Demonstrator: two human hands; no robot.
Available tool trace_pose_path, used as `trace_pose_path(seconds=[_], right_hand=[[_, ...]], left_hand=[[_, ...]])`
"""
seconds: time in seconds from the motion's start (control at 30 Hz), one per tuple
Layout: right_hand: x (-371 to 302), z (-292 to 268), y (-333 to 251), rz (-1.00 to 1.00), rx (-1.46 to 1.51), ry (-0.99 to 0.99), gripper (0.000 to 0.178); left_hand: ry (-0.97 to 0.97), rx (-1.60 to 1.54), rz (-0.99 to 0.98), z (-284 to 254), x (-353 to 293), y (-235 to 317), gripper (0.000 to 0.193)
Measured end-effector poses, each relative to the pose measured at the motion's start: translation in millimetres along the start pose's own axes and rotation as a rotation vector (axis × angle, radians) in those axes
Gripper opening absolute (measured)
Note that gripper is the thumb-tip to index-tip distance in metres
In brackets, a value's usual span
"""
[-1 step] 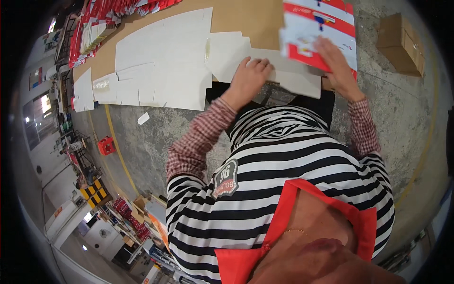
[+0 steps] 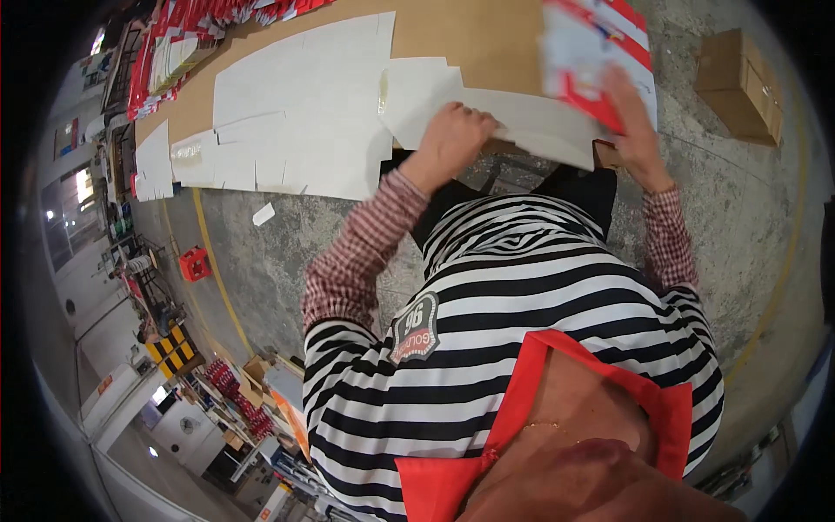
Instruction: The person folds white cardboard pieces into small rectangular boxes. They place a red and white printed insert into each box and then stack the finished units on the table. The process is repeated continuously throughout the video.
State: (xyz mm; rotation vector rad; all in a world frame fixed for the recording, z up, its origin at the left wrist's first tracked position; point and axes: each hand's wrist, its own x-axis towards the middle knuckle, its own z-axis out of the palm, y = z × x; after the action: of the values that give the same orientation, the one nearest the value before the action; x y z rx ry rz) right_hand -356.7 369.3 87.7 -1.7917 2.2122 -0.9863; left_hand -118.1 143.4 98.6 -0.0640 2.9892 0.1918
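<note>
- The black-and-white striped top (image 2: 557, 287) fills the near middle; the dark trousers (image 2: 587, 190) below it are partly covered by the white sheet's near edge.
- The left hand (image 2: 452, 139) rests at that near edge of the white sheet (image 2: 539, 124), knuckles up and fingers bent. The thumb and fingertips are mostly hidden, so I cannot tell whether they pinch the card.
- The right hand (image 2: 633, 130) is smeared by motion. Its fingers reach up against the red-and-white printed piece (image 2: 591, 52); whether they grip it or only press on it, I cannot tell.
- That printed piece is at the table's far right corner, above the white sheet's right part. It is blurred too, its top is cut off by the picture's edge, and the hand covers part of it.
- Left of the white sheet, a larger white sheet (image 2: 304, 104) with slits lies on the brown tabletop (image 2: 470, 35).
- A small white scrap (image 2: 263, 214) lies on the floor.
- To the right on the floor stands a brown carton (image 2: 739, 83).
- At the far left of the table, red-and-white folded pieces (image 2: 178, 65) crowd together, cut off at the top; single ones are hard to separate.
- Farther left, a red object (image 2: 196, 264) is too small to name.
</note>
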Motion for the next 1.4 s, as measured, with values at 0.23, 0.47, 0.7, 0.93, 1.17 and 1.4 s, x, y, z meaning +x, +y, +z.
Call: trace_pose_path(seconds=[0.23,0.47,0.7,0.93,1.17,1.4], right_hand=[[-7,31,-4,-0.076,-0.383,-0.046,0.069],[7,61,15,0.034,0.088,-0.219,0.050],[83,103,-33,-0.306,0.137,-0.168,0.068],[75,92,-32,-0.093,0.239,-0.050,0.060],[61,81,-26,-0.313,0.120,-0.403,0.047],[36,67,-20,-0.399,0.273,-0.399,0.049]], left_hand=[[-0.185,-0.678,-0.171,-1,57,-75,0.029],[0.325,-0.610,-0.491,21,-24,-56,0.023],[0.532,-0.743,-0.482,34,-38,-15,0.024],[0.497,-0.238,-0.529,39,-17,8,0.025],[0.218,0.075,-0.042,35,-78,13,0.061],[0.813,-0.609,-0.648,49,-102,30,0.052]])
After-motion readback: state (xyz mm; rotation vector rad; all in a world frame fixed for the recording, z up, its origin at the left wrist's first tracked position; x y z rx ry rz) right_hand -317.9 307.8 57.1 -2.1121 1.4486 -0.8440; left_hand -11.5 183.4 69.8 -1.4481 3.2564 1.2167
